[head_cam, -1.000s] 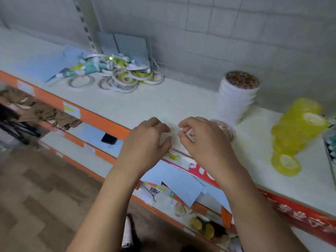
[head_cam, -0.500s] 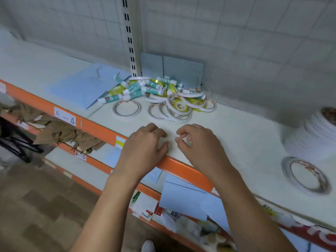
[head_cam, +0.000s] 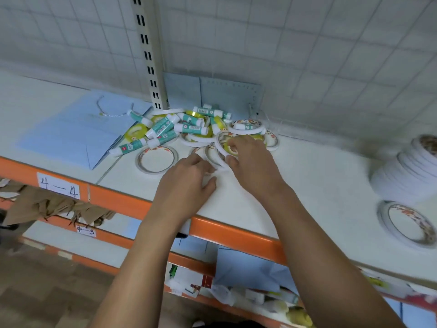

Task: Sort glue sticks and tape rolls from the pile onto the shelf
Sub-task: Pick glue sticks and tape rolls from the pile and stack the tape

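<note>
The right hand (head_cam: 250, 166) pinches a white tape roll (head_cam: 219, 150) between thumb and curled forefinger. The left hand (head_cam: 184, 185) lies on the shelf (head_cam: 307, 185), fingers loosely bent, holding nothing, tips beside that roll; glue sticks (head_cam: 163, 126) lie beyond both.

Beyond the fingers (head_cam: 237, 144), glue sticks (head_cam: 163, 129) are teal with white caps. The tape rolls (head_cam: 157, 159) are white, their cores printed orange-red, some yellow. The shelf (head_cam: 319, 185) is white, front edge orange; left, pale blue paper (head_cam: 71, 133).

We have reached from the shelf (head_cam: 307, 185) edge to the pile (head_cam: 189, 126); our right grip (head_cam: 250, 162) now holds white tape rolls (head_cam: 218, 144), left grip (head_cam: 184, 183) just beside.
</note>
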### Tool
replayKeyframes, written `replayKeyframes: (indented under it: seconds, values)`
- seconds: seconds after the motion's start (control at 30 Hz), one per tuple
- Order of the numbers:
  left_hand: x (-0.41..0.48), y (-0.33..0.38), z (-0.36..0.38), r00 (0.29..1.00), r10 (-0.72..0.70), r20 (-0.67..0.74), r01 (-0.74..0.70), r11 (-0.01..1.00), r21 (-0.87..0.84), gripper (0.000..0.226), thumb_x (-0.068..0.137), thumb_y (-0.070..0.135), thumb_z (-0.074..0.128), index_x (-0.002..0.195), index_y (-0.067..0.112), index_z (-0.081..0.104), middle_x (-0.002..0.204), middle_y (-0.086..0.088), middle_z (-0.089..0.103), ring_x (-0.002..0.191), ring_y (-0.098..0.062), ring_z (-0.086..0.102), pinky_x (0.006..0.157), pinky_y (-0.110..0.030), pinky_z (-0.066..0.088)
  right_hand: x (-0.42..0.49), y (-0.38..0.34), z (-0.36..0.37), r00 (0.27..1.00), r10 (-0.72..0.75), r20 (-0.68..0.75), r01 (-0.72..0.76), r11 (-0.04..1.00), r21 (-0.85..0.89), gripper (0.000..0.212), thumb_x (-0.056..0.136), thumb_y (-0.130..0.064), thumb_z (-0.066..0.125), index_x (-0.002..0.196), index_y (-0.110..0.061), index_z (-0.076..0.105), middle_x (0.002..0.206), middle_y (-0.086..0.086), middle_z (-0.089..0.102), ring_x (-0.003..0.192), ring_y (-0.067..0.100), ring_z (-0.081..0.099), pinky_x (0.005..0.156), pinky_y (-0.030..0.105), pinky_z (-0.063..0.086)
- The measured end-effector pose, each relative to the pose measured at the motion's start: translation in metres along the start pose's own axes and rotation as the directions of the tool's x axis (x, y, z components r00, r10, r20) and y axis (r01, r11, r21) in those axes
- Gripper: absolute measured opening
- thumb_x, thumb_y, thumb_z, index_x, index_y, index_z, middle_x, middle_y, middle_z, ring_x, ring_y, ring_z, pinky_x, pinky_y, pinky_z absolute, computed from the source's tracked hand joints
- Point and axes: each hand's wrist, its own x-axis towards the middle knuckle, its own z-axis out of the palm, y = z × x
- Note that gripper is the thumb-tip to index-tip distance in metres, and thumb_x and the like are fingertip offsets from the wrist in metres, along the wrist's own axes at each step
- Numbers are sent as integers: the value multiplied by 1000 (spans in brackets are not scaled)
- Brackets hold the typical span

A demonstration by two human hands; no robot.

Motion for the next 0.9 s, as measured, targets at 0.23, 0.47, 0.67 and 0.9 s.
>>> replayKeyframes:
  seconds: [0.23, 0.47, 0.67, 0.9]
  values:
    - [20, -8, 3, 999, 51, 2, -51, 999, -7, 24, 89, 30, 59, 108, 19, 67, 106, 2, 58, 100, -22, 56, 73, -36, 49, 10, 3, 4, 999, 28, 44, -29, 999, 27, 23, 93, -32, 58, 89, -10, 66, 93, 10, 64, 89, 29, 58, 76, 44, 50]
    - [37, -8, 10, 996, 93, -11, -93, 995, -30, 30, 88, 28, 62, 116, 17, 64, 114, -1, 56, 109, -23, 52, 77, -35, 47, -17, 24, -15, 992, 102, 69, -104, 994, 28, 35, 86, -48, 65, 73, -15, 66, 83, 3, 62, 79, 20, 59, 72, 39, 51]
    - [52, 5, 20, 987, 154, 33, -153, 988, -37, 56, 81, 29, 69, 131, 11, 55, 126, -6, 50, 121, -25, 46, 97, -40, 44, -23, 37, -14, 980, 136, 143, -137, 991, -3, 38, 79, -58, 67, 88, -21, 68, 121, 3, 47, 116, 29, 41, 95, 32, 38]
    - [73, 12, 26, 964, 183, 191, -189, 982, 13, 72, 77, 39, 73, 139, 15, 45, 142, -5, 39, 132, -25, 36, 102, -45, 41, -15, 40, -15, 969, 175, 176, -200, 971, 134, 42, 80, -49, 71, 99, -16, 54, 110, 1, 55, 102, 26, 54, 80, 33, 42]
